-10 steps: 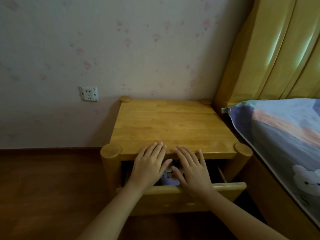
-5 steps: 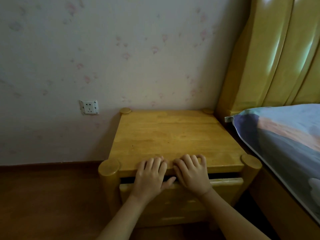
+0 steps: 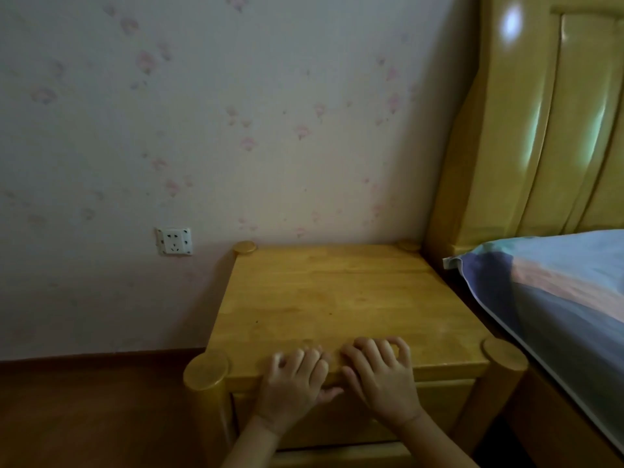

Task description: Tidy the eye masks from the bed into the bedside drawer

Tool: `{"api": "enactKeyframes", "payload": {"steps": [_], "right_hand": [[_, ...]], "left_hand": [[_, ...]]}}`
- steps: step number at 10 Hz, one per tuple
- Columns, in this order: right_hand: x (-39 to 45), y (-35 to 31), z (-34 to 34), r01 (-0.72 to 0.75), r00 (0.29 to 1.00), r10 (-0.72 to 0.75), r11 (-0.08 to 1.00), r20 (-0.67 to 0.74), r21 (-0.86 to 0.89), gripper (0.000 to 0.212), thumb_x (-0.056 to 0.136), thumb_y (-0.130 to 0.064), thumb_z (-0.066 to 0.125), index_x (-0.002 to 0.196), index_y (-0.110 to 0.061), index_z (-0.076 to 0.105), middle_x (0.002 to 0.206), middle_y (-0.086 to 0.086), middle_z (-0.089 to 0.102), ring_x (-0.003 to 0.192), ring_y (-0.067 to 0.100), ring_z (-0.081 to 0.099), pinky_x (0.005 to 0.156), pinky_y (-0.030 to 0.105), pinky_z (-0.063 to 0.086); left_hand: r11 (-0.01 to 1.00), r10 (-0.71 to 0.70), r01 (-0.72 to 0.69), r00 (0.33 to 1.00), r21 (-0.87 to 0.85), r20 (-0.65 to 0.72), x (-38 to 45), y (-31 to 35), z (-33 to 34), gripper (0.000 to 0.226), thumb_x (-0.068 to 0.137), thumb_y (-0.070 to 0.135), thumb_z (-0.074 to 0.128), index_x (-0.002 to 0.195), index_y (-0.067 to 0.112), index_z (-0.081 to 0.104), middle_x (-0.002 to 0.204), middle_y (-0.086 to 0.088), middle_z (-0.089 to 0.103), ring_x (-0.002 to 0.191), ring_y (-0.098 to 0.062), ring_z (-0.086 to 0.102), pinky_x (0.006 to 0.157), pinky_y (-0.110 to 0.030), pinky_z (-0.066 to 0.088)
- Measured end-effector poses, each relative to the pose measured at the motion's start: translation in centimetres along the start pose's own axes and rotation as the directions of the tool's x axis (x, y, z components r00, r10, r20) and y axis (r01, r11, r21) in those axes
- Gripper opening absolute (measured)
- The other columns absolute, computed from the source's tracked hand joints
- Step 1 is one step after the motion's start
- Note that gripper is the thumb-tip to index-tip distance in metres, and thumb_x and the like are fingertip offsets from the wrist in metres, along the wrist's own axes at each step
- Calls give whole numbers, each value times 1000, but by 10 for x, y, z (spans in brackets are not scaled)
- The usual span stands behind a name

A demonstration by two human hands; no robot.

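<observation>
Floral wallpaper and a wall socket (image 3: 174,241) back the wooden nightstand (image 3: 337,298) beside the bed (image 3: 557,298). Both hands lie against its shut drawer (image 3: 439,396), left hand (image 3: 290,383) and right hand (image 3: 380,376) side by side, fingers loosely curled over the top's front edge. No eye masks show.

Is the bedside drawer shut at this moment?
Shut. The drawer front sits flush under the nightstand top, no gap showing; left hand and right hand rest against it.
</observation>
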State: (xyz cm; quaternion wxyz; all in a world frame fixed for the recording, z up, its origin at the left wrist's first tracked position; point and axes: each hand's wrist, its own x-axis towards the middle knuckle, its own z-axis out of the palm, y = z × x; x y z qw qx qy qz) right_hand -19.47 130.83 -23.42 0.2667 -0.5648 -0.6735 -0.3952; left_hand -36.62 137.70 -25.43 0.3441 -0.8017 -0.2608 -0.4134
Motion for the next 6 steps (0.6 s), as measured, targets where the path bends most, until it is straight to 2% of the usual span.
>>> {"api": "enactKeyframes", "payload": {"steps": [1,2,3,4,5,6], "right_hand": [[2,3,-8,37,997,-39,999,70,22,39,99,-43,26,100,-26,62,93,-5,67,78,16,59,88,41,36],[3,12,-14,98,982,-103,994,159,40,40,97,-48,29,102,-27,63,96,-6,65,81,14,62,92,44,36],[8,19,-21,136,966,-143,989,215,48,36,95,-51,36,106,-29,62,98,-7,64,85,12,62,93,47,38],[15,25,-31,171,945,-184,983,271,71,33,91,-53,42,103,-30,64,98,-8,64,88,10,63,92,48,47],[28,29,-37,212,943,-232,972,237,104,30,92,-50,42,96,-29,63,100,-7,64,89,11,63,92,45,50],[54,36,-42,224,942,-242,969,231,99,27,93,-45,44,102,-27,61,104,-5,63,92,14,62,91,42,48]], "left_hand": [[1000,31,-31,999,-4,40,2,-3,-2,50,89,64,33,97,18,52,103,1,49,81,-17,43,71,-37,32],[988,152,-153,983,9,103,5,-9,-6,53,76,65,48,98,17,53,103,-1,53,85,-18,43,74,-40,32],[971,225,-236,953,29,203,11,-14,-11,69,62,70,65,101,15,50,105,-3,44,88,-18,42,75,-41,32],[977,208,-213,942,-9,262,14,-9,-14,79,48,68,77,96,15,46,103,-4,42,87,-19,41,74,-40,31],[966,252,-259,929,-11,272,24,-13,-19,75,51,69,74,95,15,46,101,-4,46,86,-19,44,73,-38,32],[970,241,-227,934,-84,262,53,-27,-29,52,72,69,54,87,19,63,89,1,66,78,-14,62,73,-35,48]]}}
